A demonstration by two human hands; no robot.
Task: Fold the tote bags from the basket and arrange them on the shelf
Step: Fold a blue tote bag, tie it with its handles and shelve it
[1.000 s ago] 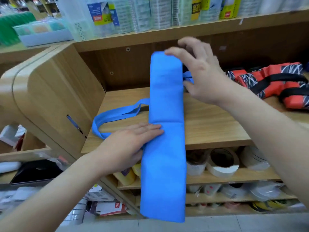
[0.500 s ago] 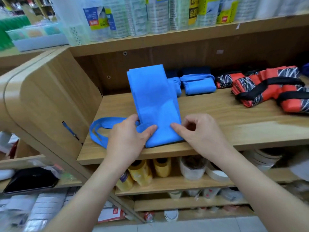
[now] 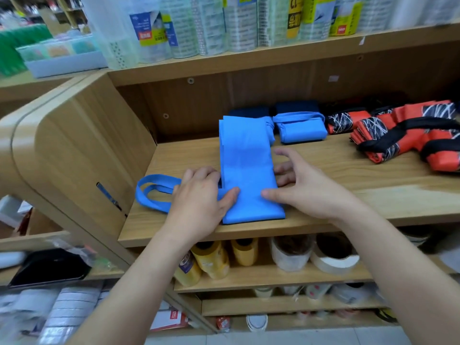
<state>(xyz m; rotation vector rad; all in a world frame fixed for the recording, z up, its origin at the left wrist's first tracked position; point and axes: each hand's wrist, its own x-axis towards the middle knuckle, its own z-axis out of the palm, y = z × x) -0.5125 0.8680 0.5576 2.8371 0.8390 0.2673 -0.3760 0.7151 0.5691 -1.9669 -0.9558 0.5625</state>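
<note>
Both forearms reach forward from the bottom of the view to the front part of the wooden shelf. The left hand lies palm down at the left edge of the blue tote bag. Its thumb is stretched over the fabric and its fingers are bent down where the handles meet the bag, so it pinches that edge between thumb and fingers. The right hand is at the right edge of the bag. Its thumb presses on top of the fabric, close to the left thumb but not touching it. Its fingers are spread and relaxed beside the edge, the index finger a little lifted; this hand grips nothing.

The bag is folded to a long narrow strip which lies on the shelf, running from near the front edge toward the back wall. The near end is a smooth rounded fold. The far end shows several layers and reaches almost to a folded blue bag at the back. The two handles come out from the left side under the left hand and lie as flat loops on the wood. Orange and black bags lie further right on the same shelf, well apart from the strip
</note>
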